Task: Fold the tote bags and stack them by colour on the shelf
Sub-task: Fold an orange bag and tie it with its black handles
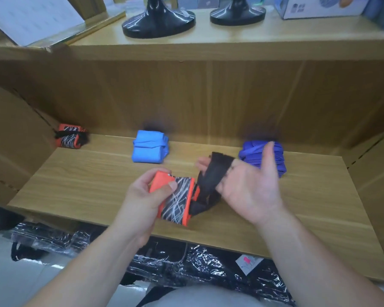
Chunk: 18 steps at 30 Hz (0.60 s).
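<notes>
A folded orange tote bag with a black-and-white scribble panel (175,200) is held above the front of the wooden shelf (87,185). My left hand (142,200) grips its left side, thumb on top. My right hand (248,187) holds the bag's black strap (211,176), which drapes over my fingers. At the back of the shelf lie a second folded orange bag (69,138) on the left, a folded light-blue bag (150,149) in the middle and a folded purple bag (256,155) on the right, partly behind my right thumb.
Two black round stand bases (159,23) (237,15) and boxes (319,6) sit on the upper shelf. Cardboard panels (13,138) flank the lower shelf. Black items in clear plastic wrap (186,264) lie on the floor below the shelf edge.
</notes>
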Each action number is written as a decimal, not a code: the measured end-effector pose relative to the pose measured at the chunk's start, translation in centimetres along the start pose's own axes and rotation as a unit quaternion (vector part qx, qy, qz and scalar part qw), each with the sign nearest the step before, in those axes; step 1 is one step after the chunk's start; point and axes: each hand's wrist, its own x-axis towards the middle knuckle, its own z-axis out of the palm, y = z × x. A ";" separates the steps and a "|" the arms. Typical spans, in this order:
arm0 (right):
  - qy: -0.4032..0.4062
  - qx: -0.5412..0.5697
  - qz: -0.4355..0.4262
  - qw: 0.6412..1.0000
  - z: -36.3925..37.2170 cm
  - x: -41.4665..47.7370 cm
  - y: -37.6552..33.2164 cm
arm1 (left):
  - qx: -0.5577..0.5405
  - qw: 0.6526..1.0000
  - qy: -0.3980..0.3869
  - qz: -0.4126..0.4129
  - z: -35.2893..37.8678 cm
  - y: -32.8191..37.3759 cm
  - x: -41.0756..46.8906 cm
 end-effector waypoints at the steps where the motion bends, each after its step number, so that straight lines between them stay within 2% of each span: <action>1: 0.001 0.041 -0.014 0.999 0.4 -0.1 -0.5 | 0.020 0.999 0.025 0.002 -0.2 -0.4 0.1; 4: -0.075 0.024 -0.001 0.997 1.6 -0.7 -1.4 | 0.043 0.994 0.097 0.012 -0.8 -0.9 1.0; 7: -0.130 -0.103 0.051 0.985 1.4 -1.1 -0.9 | 0.045 0.987 0.148 0.029 -0.9 -0.6 2.2; 9: -0.106 -0.213 0.105 0.966 0.9 -1.3 -0.6 | 0.023 0.985 0.166 0.042 -0.8 -0.1 3.0; 11: -0.056 -0.368 0.146 0.917 0.2 -1.4 -0.4 | -0.004 0.983 0.176 0.047 -0.8 0.4 3.7; 13: -0.026 -0.509 0.168 0.844 -0.3 -1.5 -0.5 | -0.030 0.986 0.158 0.047 -0.7 0.7 3.8; 15: -0.025 -0.599 0.172 0.781 -0.1 -1.5 -0.7 | -0.049 0.991 0.120 0.034 -0.5 0.5 3.8; 18: 0.009 -0.705 0.136 0.696 -0.2 -1.1 -0.8 | -0.016 0.995 0.082 -0.049 -0.9 -0.6 4.2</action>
